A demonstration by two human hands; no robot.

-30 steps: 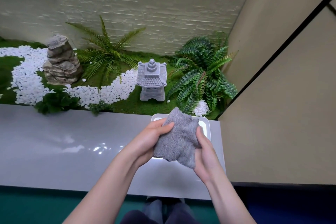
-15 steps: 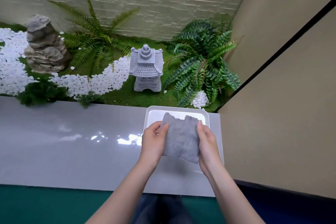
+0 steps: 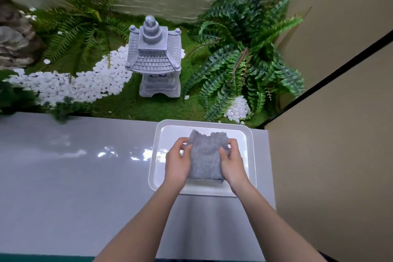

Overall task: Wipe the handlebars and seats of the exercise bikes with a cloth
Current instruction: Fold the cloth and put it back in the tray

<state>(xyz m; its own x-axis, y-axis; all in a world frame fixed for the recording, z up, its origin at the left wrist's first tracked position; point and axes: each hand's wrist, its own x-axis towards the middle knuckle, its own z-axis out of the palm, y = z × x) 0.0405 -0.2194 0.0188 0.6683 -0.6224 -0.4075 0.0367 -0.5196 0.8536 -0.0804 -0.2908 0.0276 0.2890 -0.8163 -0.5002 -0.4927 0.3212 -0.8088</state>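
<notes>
Grey cloth [image 3: 205, 156] now down in tray [image 3: 153, 166], left fingers [image 3: 181, 141], right fingers [image 3: 233, 143] around it

Single head-worn view, steeply downward and forward, close above tray [image 3: 153, 168] on ledge [image 3: 74, 176]

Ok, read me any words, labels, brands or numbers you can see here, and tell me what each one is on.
None: no readable text shows in this view.
The grey cloth, white tray, grey counter, stone pagoda lantern and beige wall panels show no lettering, label or number.
</notes>
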